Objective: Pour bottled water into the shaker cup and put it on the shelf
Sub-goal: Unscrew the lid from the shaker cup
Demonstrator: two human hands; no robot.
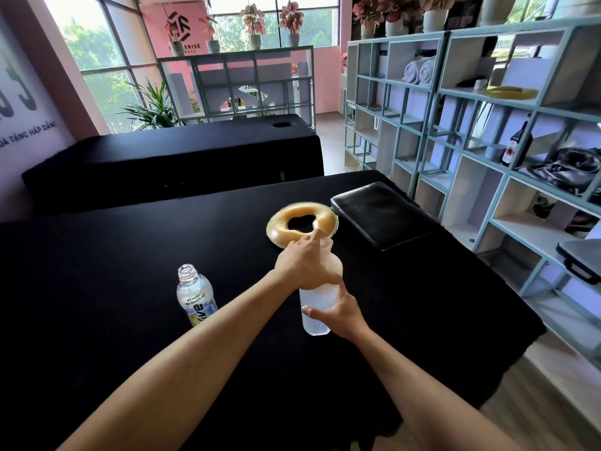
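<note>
Head view looks down on two bare forearms reaching over a black-draped massage bed point(130, 255). Both hands meet on a frosted translucent plastic shaker cup point(314, 315), which stands upright on the black cover. The right hand point(341, 309) is wrapped around the cup's lower body, thumb on the near-left side and fingers curled behind it. The left hand point(305, 263) lies on top, clamped over the cup's lid point(335, 265), its index finger stretched forward past the rim. Left of the left wrist, well apart from the cup, stands an uncapped clear plastic water bottle with a white and blue label point(194, 296), partly hidden low down by the left forearm. Just beyond the left fingertips lies a tan ring-shaped gel cushion point(302, 218), and right of that a flat black padded cushion point(380, 213). To the right of the right hand, beyond the bed's edge, rises a pale blue open-frame shelf point(487, 125).
</note>
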